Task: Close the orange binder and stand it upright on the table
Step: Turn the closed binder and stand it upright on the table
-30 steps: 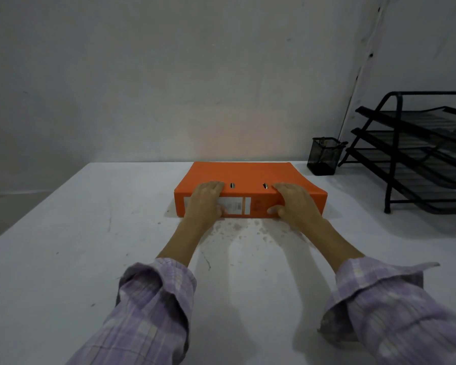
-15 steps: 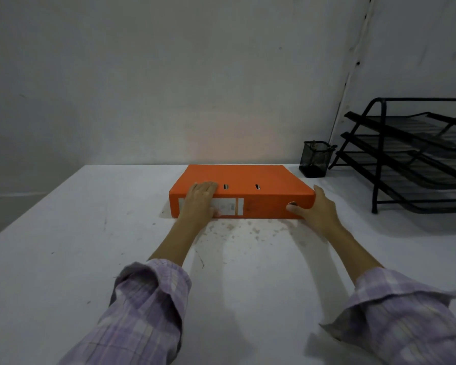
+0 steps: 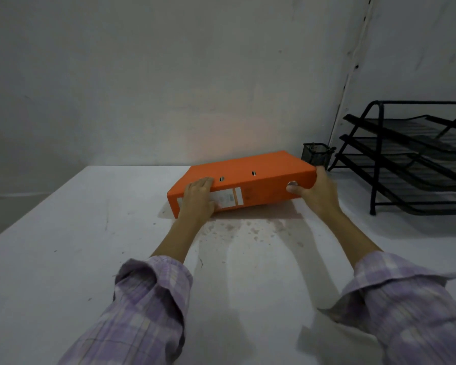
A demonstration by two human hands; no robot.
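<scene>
Sleeves: my two lilac plaid cuffs [image 3: 153, 293] frame the near field at 7 and 5 o'clock; both forearms reach forward over the white table [image 3: 63, 259].
Left hand: my left hand [image 3: 198, 200] lies palm-down over the near-left end of the orange binder [image 3: 250, 180], at about 11 o'clock from my cuffs. Fingers are extended flat across the top edge and the spine label; it presses rather than clasps, so this hand is open and holds nothing closed within it.
Right hand: my right hand [image 3: 315, 193] is wrapped round the binder's right end at about 1 o'clock, thumb on the spine beside the round finger hole, fingers curled behind the end. The grip is closed on the binder.
Binder: closed, covers together, spine facing me; its left end rests on the table while its right end is raised clear, with a wedge of shadow beneath.
Change: half a second ago the binder lay flat and my right hand was only arriving at its end; now that end is lifted and the binder is tilted.
Meaning: I judge the closing done and the standing-up begun; the left end serves as pivot and must not slide.
Far field: a black mesh pen cup [image 3: 317, 153] stands just behind the raised end at 1 o'clock; a black tiered tray rack [image 3: 411, 156] sits at 2 o'clock, against the wall [image 3: 169, 75].
</scene>
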